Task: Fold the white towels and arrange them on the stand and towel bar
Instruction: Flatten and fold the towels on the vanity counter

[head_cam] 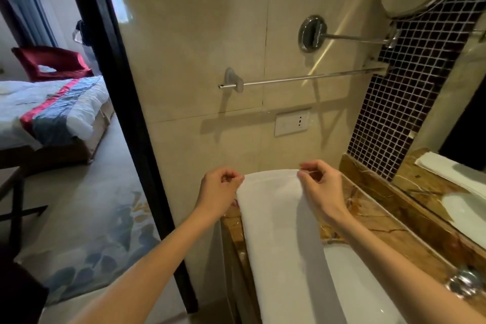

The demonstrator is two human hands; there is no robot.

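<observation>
You have the white towel (276, 218) lying as a long folded band at the left end of the marble surface (373, 221). Its long axis runs straight away from you toward the wall, and its near part is draped over the white sink basin (349, 284). Your 2 hands sit at its far end, 1 at each corner. The left hand (219, 188) curls its fingers onto the far left corner and seems to pinch it, while the right hand (322, 184) pinches the far right corner between thumb and fingers. Neither is nearer; they flank the band evenly. The towel bar (302, 78), a thin straight metal rod, is bare on the glossy beige tile above and beyond your hands, so the lift likely goes up and forward. The cloth looks thick, soft and limp; expect sag between your grips.
</observation>
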